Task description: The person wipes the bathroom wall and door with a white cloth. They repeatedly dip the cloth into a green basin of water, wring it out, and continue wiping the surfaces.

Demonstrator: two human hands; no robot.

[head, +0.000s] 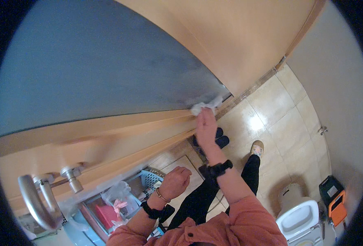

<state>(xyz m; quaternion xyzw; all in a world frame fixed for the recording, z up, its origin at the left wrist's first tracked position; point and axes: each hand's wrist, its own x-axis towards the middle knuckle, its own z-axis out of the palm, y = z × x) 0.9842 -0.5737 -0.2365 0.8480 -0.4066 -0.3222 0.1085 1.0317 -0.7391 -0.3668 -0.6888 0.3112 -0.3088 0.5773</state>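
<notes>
My right hand (206, 124) presses a crumpled white cloth or tissue (206, 106) against the lower corner of a dark blue-grey door panel (114, 70) set in a light wooden frame. A pale, smeared patch shows on the panel beside the cloth. My left hand (177, 181) is loosely curled in front of my body, above the floor and near a blue plastic basket; whether its fingers are fully closed cannot be told, and nothing shows in it. Both wrists wear black bands.
A metal door handle (35, 200) juts out at lower left. Blue bins (86, 226) with plastic bags and a red container stand below it. Dark slippers (222, 141) lie on the tiled floor (279, 123). A toilet (301, 218) and an orange-and-green object (337, 209) are at lower right.
</notes>
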